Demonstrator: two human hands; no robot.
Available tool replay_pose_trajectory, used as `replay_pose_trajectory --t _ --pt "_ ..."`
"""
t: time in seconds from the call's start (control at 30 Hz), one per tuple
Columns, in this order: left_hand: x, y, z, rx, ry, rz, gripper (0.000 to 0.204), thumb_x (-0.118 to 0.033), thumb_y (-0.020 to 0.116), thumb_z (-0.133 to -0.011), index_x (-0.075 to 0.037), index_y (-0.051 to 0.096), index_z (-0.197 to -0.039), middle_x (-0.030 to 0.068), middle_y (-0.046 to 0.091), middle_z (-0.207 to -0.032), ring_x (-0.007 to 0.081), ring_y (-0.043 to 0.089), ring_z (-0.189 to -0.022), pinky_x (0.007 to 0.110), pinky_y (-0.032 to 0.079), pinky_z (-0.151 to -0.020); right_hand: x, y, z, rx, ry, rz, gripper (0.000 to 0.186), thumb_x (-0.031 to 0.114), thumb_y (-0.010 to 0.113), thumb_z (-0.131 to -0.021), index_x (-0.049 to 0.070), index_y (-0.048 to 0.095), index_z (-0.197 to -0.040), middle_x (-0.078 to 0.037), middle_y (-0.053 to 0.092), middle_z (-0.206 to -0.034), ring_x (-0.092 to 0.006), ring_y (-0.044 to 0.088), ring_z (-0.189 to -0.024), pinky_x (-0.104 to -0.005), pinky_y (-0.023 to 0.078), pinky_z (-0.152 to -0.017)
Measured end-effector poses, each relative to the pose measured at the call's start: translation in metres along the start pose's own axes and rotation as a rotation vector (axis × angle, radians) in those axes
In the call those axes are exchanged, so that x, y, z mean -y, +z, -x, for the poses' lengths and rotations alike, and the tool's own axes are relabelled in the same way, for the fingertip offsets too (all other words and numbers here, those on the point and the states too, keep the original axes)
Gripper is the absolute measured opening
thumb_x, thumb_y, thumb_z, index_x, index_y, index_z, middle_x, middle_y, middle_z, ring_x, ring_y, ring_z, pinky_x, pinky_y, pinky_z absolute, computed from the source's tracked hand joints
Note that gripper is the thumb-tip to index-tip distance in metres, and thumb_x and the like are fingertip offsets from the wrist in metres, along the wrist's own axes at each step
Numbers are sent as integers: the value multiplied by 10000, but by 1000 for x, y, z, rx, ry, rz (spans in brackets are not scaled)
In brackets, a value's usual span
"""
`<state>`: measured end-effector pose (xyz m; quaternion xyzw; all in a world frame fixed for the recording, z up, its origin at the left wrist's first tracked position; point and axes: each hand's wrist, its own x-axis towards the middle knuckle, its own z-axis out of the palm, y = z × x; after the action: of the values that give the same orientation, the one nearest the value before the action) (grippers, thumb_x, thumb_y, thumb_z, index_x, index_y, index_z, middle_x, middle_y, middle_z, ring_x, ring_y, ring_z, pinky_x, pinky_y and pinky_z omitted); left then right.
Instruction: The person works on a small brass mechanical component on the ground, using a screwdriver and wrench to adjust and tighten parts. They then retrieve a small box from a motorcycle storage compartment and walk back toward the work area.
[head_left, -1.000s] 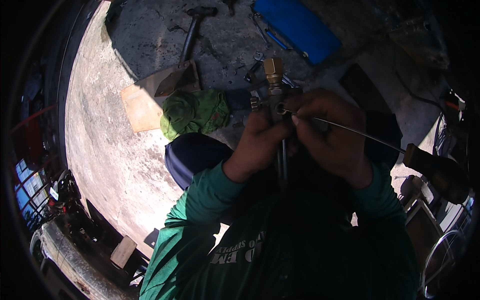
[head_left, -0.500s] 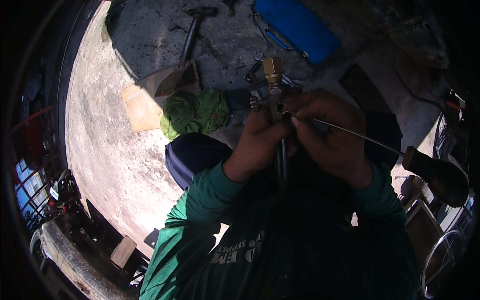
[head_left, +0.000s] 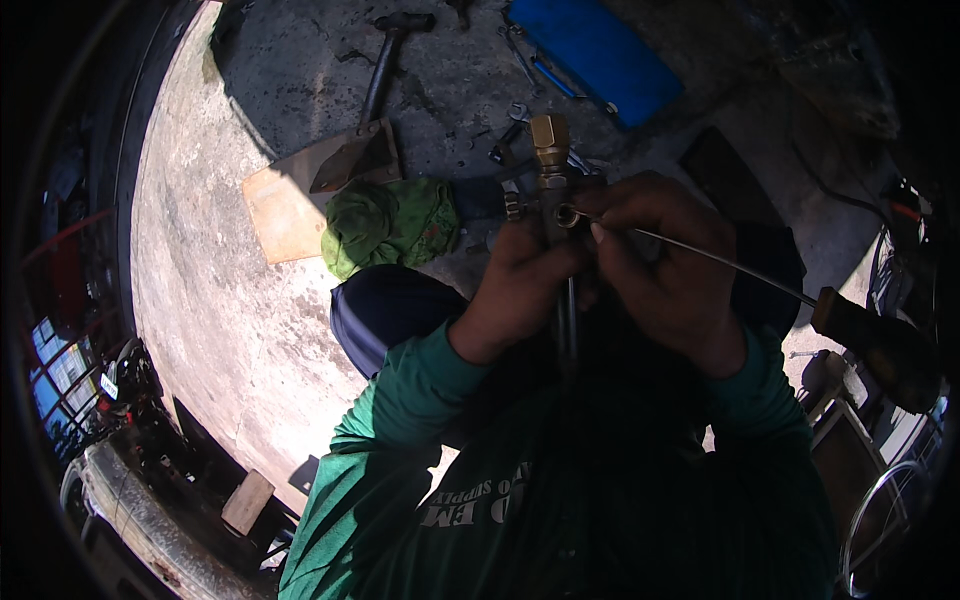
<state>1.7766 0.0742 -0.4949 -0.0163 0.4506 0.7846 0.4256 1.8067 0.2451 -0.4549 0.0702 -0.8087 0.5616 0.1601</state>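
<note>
Shifted slightly rightward since the earlier frame, the brass-topped fitting, likely heavy, rigid and perhaps slick, rises from the closed grip of the left hand, its body the surest hold, while alongside the right hand pinches a screwdriver by its shaft.

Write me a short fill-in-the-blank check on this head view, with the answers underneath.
1. The left hand holds the metal fitting with its brass-coloured nut toward the picture's ____ edge.
2. The right hand pinches the long tool, whose handle sticks out on the picture's ____ side.
3. The crumpled cloth is ____ in colour.
4. The hammer lies to the picture's ____ of the blue object.

Missing words: top; right; green; left.
</note>
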Motion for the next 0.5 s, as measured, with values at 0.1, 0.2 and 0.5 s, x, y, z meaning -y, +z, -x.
replay_pose_trajectory --t 0.1,0.2,0.5 --pt "-1 3 1 -17 -1 7 337 -53 578 -941 37 546 -1264 78 665 -836 152 660 -631 266 519 -543 5 -1 0 28 56 -11 114 -60 673 -823 -6 638 -916 -158 715 -972 -252 722 -887 -343 564 -757" --pt "-1 2 0 -14 2 3 346 -55 577 -941 37 545 -1273 79 667 -837 152 659 -628 266 523 -546 7 -3 0 52 108 -14 97 -66 671 -833 -13 642 -909 -163 726 -992 -233 724 -917 -332 562 -792" --pt "-2 2 -1 -29 -4 -16 396 -60 582 -949 35 516 -1328 81 666 -840 153 657 -623 268 528 -552 0 1 -1 14 56 2 137 -33 688 -804 10 630 -920 -134 690 -915 -273 717 -814 -349 559 -681"
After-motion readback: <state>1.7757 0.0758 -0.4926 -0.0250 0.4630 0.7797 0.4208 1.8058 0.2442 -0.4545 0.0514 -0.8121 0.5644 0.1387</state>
